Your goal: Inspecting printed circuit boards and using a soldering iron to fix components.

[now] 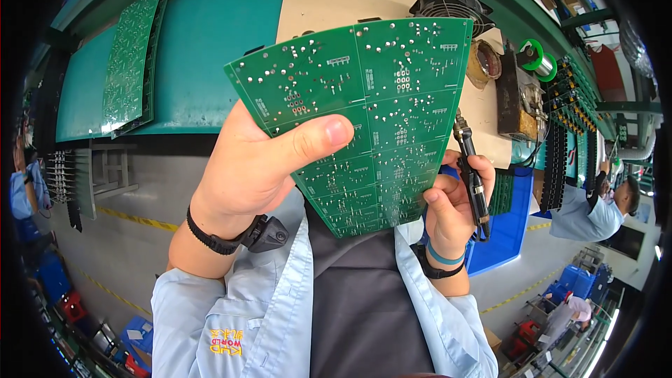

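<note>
A large green circuit board [381,108], dotted with shiny solder joints, is tilted up in front of my chest. My left hand [259,157] grips its left edge, the thumb flat on the face and the other fingers hidden behind. At the lower right edge is my right hand [451,210], its fingers closed around a black soldering iron [472,175] whose tip points up and away from me. The right thumb and fingertips also seem to touch the board's edge.
On the bench lie a beige sheet [329,3], a black fan [451,7], a round brown container [484,63] and a green solder spool [537,61]. Another board [129,63] rests on the teal mat at left. A blue bin [514,224] stands right; a co-worker [595,210] is beyond.
</note>
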A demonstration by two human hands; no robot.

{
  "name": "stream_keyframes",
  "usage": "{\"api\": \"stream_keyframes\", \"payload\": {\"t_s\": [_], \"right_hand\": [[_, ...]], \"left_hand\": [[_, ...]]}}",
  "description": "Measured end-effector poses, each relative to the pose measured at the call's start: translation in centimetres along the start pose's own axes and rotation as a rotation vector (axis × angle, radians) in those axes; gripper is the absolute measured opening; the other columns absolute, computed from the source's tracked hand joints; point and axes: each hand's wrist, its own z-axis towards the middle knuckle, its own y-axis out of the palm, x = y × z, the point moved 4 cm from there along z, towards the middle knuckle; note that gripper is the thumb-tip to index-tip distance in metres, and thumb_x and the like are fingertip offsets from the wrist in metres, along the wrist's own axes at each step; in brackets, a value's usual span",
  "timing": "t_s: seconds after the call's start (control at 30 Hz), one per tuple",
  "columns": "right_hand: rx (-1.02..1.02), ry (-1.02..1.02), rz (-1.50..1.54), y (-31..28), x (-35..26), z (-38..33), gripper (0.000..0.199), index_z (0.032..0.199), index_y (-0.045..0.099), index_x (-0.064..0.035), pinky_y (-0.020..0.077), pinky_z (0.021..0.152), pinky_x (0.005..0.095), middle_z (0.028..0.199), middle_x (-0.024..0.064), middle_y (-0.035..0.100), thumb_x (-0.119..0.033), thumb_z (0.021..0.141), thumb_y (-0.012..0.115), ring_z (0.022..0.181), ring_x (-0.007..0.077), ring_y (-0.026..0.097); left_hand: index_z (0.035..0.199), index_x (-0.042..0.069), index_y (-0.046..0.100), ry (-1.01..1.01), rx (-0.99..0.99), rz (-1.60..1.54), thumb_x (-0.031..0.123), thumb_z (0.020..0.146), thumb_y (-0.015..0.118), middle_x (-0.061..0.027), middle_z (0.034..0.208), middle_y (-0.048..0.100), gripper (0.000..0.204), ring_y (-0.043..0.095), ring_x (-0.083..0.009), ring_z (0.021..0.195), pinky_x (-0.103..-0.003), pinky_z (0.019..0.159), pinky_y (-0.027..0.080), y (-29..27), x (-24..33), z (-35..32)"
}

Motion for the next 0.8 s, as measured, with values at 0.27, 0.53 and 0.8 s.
{"api": "stream_keyframes", "payload": {"t_s": [0.27, 0.53, 0.8], "right_hand": [[-0.023, 0.014, 0.026, -0.1, 0.1, 0.2, 0.069, 0.136, 0.035, -0.0043, 0.0569, 0.08, 0.0282, 0.125, 0.0282, 0.055, 0.018, 0.079, 0.067, 0.09, 0.0221, 0.071], [-0.003, 0.034, 0.033, 0.4, 0.1, 0.1, 0.069, 0.136, 0.035, -0.0046, 0.0566, 0.08, 0.0279, 0.126, 0.027, 0.054, 0.019, 0.079, 0.065, 0.091, 0.0217, 0.07], [-0.014, 0.021, 0.033, 0.9, -0.1, 0.2, 0.069, 0.137, 0.034, -0.0045, 0.0559, 0.081, 0.0282, 0.126, 0.0243, 0.054, 0.018, 0.079, 0.066, 0.093, 0.0216, 0.07]], "left_hand": [[0.131, -0.002, 0.053, 0.0, -0.054, 0.031, 0.004, 0.089, 0.07, -0.0088, 0.121, 0.063, 0.046, 0.058, -0.0167, 0.112, -0.031, 0.095, 0.047, 0.9, 0.5, -0.7], [0.141, -0.005, 0.041, 0.029, -0.119, 0.164, 0.009, 0.081, 0.078, -0.0114, 0.132, 0.055, 0.071, 0.055, -0.0202, 0.12, -0.035, 0.102, 0.043, 2.5, 1.8, -0.6], [0.141, -0.005, 0.041, 0.184, -0.255, 0.426, 0.007, 0.083, 0.076, -0.0103, 0.134, 0.053, 0.069, 0.051, -0.0178, 0.124, -0.033, 0.104, 0.041, 3.0, 3.0, -1.2]]}}
